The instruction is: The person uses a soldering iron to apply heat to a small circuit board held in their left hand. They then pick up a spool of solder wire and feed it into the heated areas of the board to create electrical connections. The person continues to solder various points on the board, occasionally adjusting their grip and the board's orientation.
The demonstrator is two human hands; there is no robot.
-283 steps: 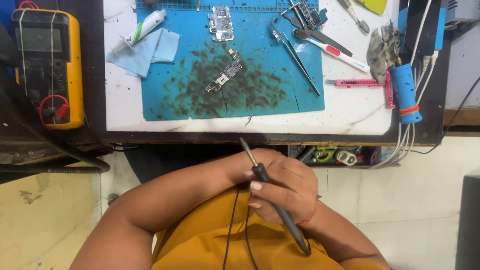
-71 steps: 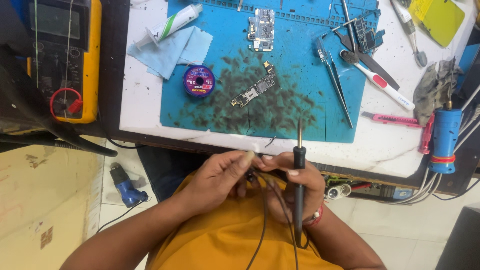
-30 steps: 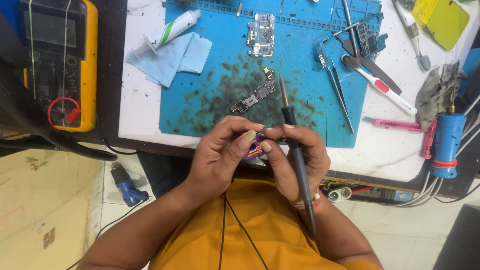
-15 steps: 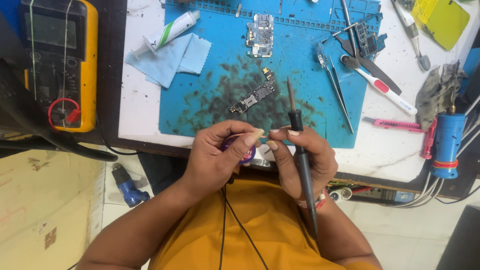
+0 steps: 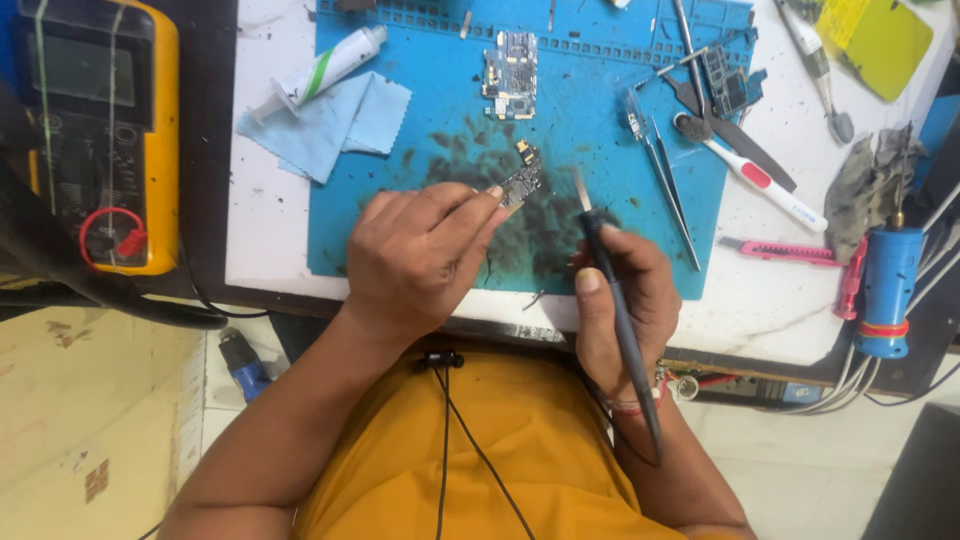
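Both hands have moved forward from the lap onto the mat. Left hand: fingers pinch small circuit board. Right hand: fingers closed round slim black soldering iron, metal tip up. Blue rubber mat, speckled with dark debris, on white surface; steel tweezers just right.

A yellow multimeter sits at nine o'clock, off the blue work mat. At eleven o'clock a syringe tube lies beside a pale blue cloth. Tweezers and a white-and-red tool lie at two o'clock, a pink utility knife at three.
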